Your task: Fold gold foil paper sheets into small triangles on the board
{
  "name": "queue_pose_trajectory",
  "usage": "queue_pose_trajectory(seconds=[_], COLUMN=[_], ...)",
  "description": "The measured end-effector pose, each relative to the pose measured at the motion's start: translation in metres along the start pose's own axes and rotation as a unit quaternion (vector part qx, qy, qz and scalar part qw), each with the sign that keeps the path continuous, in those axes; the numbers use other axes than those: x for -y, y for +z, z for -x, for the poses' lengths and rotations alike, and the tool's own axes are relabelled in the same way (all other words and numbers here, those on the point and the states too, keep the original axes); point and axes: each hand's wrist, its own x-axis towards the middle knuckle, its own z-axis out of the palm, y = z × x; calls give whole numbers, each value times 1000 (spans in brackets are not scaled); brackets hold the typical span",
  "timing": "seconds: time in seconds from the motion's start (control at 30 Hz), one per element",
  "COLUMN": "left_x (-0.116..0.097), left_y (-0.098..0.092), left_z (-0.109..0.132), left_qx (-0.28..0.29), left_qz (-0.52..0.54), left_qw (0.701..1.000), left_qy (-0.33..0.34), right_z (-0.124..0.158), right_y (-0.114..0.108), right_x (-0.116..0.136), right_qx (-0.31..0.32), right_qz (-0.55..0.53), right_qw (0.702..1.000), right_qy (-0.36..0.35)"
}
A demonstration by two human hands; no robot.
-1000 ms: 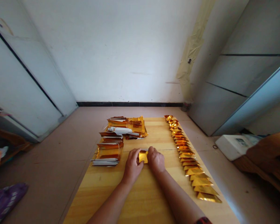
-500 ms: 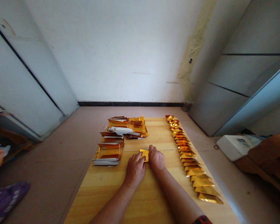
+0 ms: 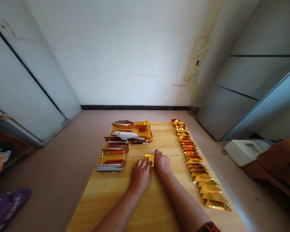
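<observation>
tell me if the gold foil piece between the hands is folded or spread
Folded, it seems: the gold foil piece is a small angular shape, touching the left hand and right hand.

A small piece of gold foil [image 3: 148,159] is laid flat on the wooden table [image 3: 106,206], near the table's middle, with its shiny face turned up. Its lower left corner is covered by the fingers of the left hand [image 3: 140,176], and its right edge is touched by the right hand [image 3: 161,163]. Its full shape is hidden.
</observation>
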Motion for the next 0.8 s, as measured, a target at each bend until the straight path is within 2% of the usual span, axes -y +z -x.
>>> queue_pose_trajectory(seconds=[0.23, 0.5, 0.8], left_x=[0, -1, -2], left_y=[3, 4, 2], left_z=[0, 1, 1], left_qx=[0, -12, 8], left_qz=[-15, -27, -44], left_qw=[1000, 1000, 999], left_qy=[3, 6, 8], right_z=[-5, -9, -11], right_y=[1, -9, -6], right_x=[0, 3, 1], right_qx=[9, 31, 36], right_qz=[-9, -19, -27], right_qw=[1000, 998, 998], right_qy=[17, 50, 50])
